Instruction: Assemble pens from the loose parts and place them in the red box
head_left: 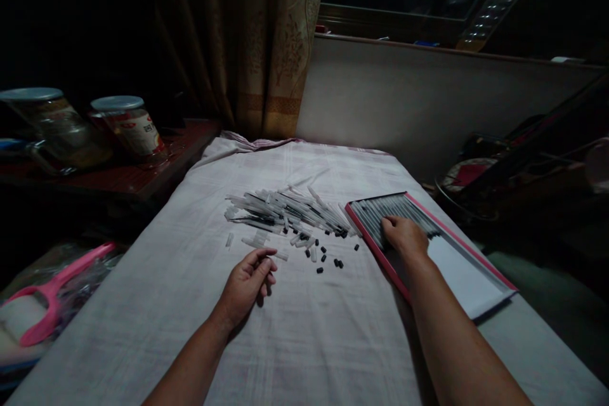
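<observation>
Your right hand (404,236) rests flat and open on gray pens (399,206) lined in the red-rimmed tray (461,273). Your left hand (247,282) is half-curled near clear tubes (285,210); whether it holds anything is unclear.

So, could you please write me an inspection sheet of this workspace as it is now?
Surface: table under a pale cloth, creased at the far edge.
Job's things: pile of clear tubes mid-table; loose black caps beside it; red-rimmed tray at right, with a row of tubes in its far part.
Clutter: two lidded jars on a shelf at left; pink tool low at left.
Grippers: left hand curled on the cloth by the pile, contents unclear; right hand palm down on the tray's tubes.
Cables: nothing seen.
Surroundings: curtain and pale wall behind; right side too dim to tell.
</observation>
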Demonstrator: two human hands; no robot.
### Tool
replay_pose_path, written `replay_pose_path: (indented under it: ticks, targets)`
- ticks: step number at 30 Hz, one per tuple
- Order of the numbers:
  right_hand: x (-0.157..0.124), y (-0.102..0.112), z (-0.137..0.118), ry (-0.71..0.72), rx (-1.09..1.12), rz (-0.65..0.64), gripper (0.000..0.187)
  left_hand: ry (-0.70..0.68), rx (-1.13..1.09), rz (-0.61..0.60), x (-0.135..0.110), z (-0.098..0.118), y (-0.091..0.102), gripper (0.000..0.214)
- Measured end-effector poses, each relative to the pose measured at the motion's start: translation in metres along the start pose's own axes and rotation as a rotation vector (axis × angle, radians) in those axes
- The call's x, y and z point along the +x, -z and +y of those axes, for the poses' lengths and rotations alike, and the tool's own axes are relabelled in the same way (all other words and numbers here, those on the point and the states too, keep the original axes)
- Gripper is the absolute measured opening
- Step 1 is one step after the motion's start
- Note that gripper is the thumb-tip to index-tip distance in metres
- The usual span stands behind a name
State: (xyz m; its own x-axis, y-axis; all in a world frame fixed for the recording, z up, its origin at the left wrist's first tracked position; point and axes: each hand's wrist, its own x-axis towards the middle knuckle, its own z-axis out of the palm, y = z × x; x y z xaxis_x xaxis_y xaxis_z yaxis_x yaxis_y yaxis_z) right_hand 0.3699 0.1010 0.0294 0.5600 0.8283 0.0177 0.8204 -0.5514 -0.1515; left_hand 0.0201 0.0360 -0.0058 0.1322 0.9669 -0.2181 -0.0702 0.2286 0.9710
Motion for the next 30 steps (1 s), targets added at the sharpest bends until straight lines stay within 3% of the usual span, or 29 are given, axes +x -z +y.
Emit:
replay_pose_path:
  ticks: [4,8,12,15,30]
  targets:
    - [-0.010,0.016,-0.017,0.072,-0.037,0.070,0.041,-0.001,-0.016,0.006,0.000,0.002,-0.001,0.053]
    - [-0.023,0.025,-0.058,0.251,-0.002,0.111,0.039,-0.015,-0.018,0.011,-0.001,0.003,-0.002,0.049]
    - [-0.037,0.016,-0.103,0.481,0.008,-0.008,0.034,0.013,-0.003,0.041,0.000,0.000,0.000,0.050]
    - [-0.047,0.006,-0.123,0.578,-0.011,-0.099,0.032,0.036,-0.008,0.059,0.000,-0.003,0.002,0.055]
    - [-0.059,-0.015,-0.122,0.544,-0.066,-0.105,0.031,-0.018,-0.021,0.020,0.000,-0.002,0.001,0.057]
